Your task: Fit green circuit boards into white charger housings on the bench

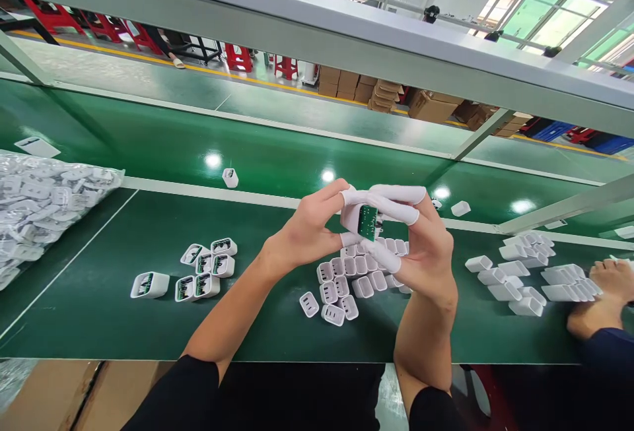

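Above the middle of the bench, my left hand [317,220] pinches a white plastic charger housing [351,218] between thumb and fingers. My right hand [421,233] closes on a small green circuit board [367,222] at the housing's open end; how deep the board sits in it I cannot tell. White finger cots cover several fingertips of both hands. Below them lies a cluster of white charger shells [341,288] with slots in their floors. Left of my left forearm stand several housings with boards inside [204,284].
A clear bag of white plastic parts [44,200] lies at the far left. White housings [525,272] are grouped on the right beside another person's hand [611,282]. A shelf beam [317,28] crosses above the green bench [277,325]. Single housings [230,177] lie further back.
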{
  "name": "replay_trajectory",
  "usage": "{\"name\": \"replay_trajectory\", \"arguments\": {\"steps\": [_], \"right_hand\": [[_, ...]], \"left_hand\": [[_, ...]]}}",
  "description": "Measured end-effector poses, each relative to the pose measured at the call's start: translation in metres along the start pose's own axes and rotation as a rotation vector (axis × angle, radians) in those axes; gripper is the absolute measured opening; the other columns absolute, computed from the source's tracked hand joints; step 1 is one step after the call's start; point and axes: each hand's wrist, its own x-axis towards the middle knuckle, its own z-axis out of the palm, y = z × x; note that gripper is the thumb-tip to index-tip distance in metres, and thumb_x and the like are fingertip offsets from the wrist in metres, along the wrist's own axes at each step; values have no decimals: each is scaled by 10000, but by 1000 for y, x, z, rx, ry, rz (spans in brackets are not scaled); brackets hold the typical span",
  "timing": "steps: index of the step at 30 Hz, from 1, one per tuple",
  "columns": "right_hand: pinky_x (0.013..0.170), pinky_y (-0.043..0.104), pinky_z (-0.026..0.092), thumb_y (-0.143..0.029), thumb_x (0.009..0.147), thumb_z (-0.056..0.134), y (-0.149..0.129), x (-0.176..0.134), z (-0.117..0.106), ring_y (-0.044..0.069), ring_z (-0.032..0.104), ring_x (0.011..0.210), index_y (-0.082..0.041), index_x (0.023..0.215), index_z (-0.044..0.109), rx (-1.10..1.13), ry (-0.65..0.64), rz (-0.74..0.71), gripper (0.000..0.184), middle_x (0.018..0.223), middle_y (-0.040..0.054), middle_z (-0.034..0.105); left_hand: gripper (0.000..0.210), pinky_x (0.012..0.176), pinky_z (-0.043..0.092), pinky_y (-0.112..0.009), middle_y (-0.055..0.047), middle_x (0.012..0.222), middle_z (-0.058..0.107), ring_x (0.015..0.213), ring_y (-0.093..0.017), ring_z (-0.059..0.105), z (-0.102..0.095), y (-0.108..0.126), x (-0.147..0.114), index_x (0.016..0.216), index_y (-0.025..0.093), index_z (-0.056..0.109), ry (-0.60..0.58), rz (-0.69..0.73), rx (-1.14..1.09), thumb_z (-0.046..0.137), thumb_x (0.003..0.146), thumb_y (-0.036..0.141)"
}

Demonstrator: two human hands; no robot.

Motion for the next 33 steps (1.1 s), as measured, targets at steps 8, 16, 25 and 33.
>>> {"name": "replay_trajectory", "arguments": {"steps": [8, 16, 25, 33], "right_hand": [[1096, 623, 697, -311, 891, 937, -4, -1, -5, 382, 693, 1383, -395, 1642, 617, -155, 11, -48, 821, 1475, 106, 710], [1082, 593, 688, -47, 905, 770, 0, 0, 11, 374, 676, 1413, -408, 1720, 511, -340, -36, -72, 928, 1609, 139, 617], [925, 541, 680, -37, 890, 732, 6, -4, 13, 340, 737, 1217, -409, 1613, 631, -360, 37, -128, 820, 1453, 106, 734], [874, 550, 720, -140, 903, 848, 10, -1, 20, 335, 788, 1181, -407, 1557, 616, -383, 171, -211, 744, 1391, 94, 786]], "left_hand": [[844, 807, 664, -314, -10, 1007, 721, 821, -158, 674, 8, -3, -6, 1598, 298, 621, 88, -275, -190, 1010, 870, 474], [802, 727, 663, -295, 3, 965, 701, 761, -144, 653, 9, 4, -5, 1611, 324, 617, 32, -293, -187, 946, 921, 566], [686, 744, 684, -286, -18, 999, 770, 799, -159, 717, 12, 1, -6, 1489, 299, 707, 39, -260, -220, 981, 896, 511], [623, 745, 688, -281, -52, 1051, 828, 827, -172, 777, 7, 1, -5, 1350, 240, 760, 113, -274, -208, 1023, 844, 493]]}}
